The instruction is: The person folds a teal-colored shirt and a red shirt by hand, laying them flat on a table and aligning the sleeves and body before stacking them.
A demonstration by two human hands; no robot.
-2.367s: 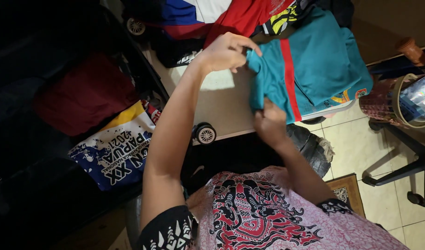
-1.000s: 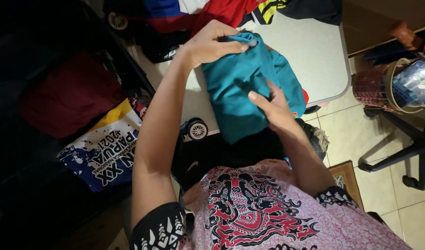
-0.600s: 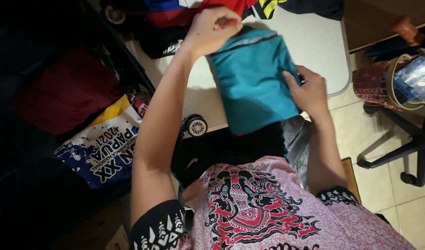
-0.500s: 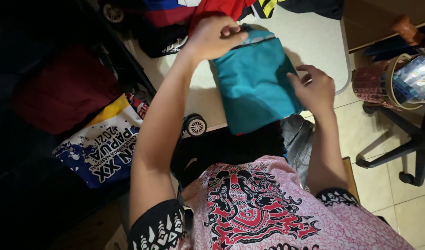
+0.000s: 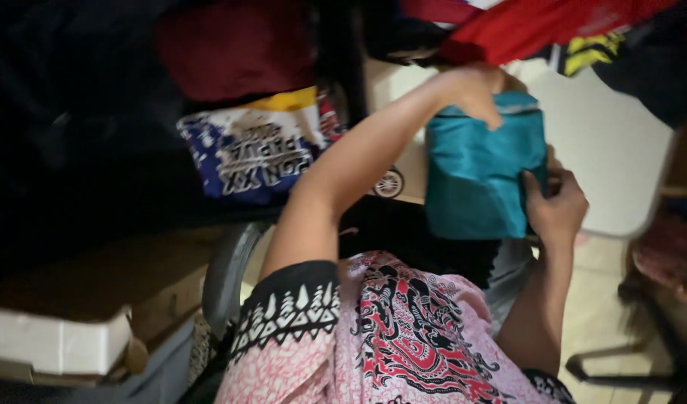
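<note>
Here the left hand point(image 5: 474, 90) pinched the folded teal garment's point(image 5: 474, 176) far edge, the right hand point(image 5: 557, 209) apparently gripped its right side; edges needed squaring.

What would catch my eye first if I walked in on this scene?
Probably the teal folded garment on the white table, gripped by both hands: the left hand on its top edge, the right hand at its lower right corner. Next, the red cloth heaped at the table's far end, and the blue-and-white printed bag lying to the left.
</note>
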